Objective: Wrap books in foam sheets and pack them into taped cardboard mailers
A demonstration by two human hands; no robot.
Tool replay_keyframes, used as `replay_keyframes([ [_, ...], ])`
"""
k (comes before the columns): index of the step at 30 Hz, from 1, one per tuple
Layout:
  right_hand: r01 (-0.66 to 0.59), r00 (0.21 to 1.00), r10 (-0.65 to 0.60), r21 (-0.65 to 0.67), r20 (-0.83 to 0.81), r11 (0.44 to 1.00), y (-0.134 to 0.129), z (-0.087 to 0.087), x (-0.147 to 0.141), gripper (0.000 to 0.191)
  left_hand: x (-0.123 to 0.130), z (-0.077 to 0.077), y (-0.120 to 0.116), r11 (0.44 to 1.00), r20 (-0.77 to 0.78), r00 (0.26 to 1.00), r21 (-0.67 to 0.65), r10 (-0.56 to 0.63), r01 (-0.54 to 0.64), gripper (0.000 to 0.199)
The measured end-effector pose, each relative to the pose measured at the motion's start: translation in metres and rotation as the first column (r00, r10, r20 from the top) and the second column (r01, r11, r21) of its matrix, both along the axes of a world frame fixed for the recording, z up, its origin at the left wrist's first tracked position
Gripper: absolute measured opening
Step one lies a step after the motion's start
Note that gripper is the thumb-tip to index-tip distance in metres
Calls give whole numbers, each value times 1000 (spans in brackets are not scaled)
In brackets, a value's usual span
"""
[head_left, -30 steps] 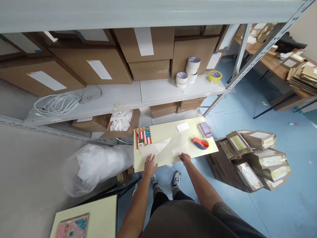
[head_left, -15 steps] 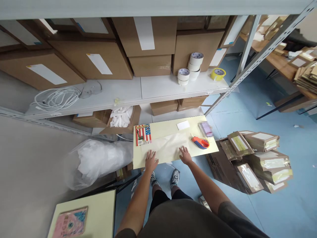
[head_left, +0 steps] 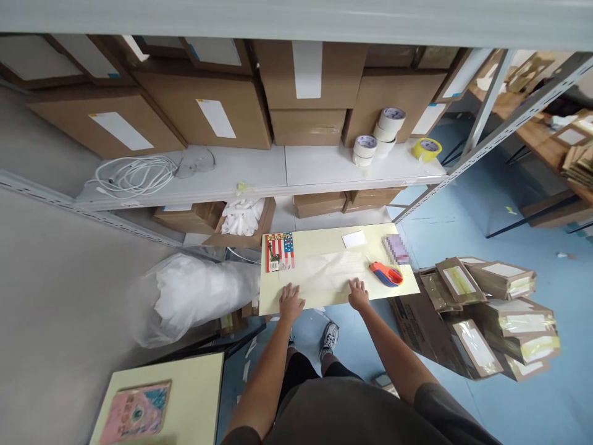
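Observation:
A thin translucent sheet lies flat on the pale yellow table. My left hand rests at its lower left edge with fingers spread. At its lower right edge is my right hand, fingers apart and pressing down on the sheet. The magazine with a flag cover sits at the table's left end, partly under the sheet's edge. An orange and blue tape cutter or scissors lies right of the sheet. Behind it are a white card and a purple packet.
A shelf behind holds cartons, coiled white cable, white tape rolls and yellow tape. Wrapped parcels are piled right. A clear bag is left; a pink book lies on another table.
The whole view has shifted, so the shelf and table appear further right. My right hand's fingers have drawn in a little; both hands remain at the sheet's near edge.

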State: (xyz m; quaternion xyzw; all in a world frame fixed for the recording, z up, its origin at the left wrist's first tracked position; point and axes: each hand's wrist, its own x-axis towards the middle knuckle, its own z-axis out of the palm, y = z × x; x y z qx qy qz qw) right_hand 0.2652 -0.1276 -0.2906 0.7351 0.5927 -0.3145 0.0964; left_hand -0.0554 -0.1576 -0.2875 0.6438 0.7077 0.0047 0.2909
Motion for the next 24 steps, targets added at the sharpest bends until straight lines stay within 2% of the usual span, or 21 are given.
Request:
replay_keyframes([
  [2, 1, 1000, 0, 56, -13, 998, 8, 10, -16, 83, -7, 3, 2, 998, 23, 999, 53, 26, -27, 64],
  [4, -43, 996, 54, 139, -76, 989, 18, 18, -40, 78, -20, 6, 9, 990, 39, 995, 109, 87, -91, 60],
  [9, -133, 934, 218, 291, -284, 947, 54, 25, -129, 61, -70, 6, 46, 962, 95, 975, 168, 202, -216, 59],
  [13, -129, 905, 228, 278, -360, 952, 96, 19, -197, 46, -110, -1, 85, 964, 161, 961, 110, 224, -243, 64],
  [18, -99, 941, 161, 212, -297, 972, 149, 8, -245, 36, -141, -9, 124, 972, 280, 934, 9, 222, -234, 58],
  [21, -116, 952, 158, 166, -263, 979, 162, 0, -265, 35, -152, -12, 139, 961, 349, 898, -32, 268, -274, 54],
  [24, -148, 944, 192, 173, -268, 974, 161, -9, -281, 33, -161, -13, 147, 931, 375, 860, -28, 346, -363, 45],
])
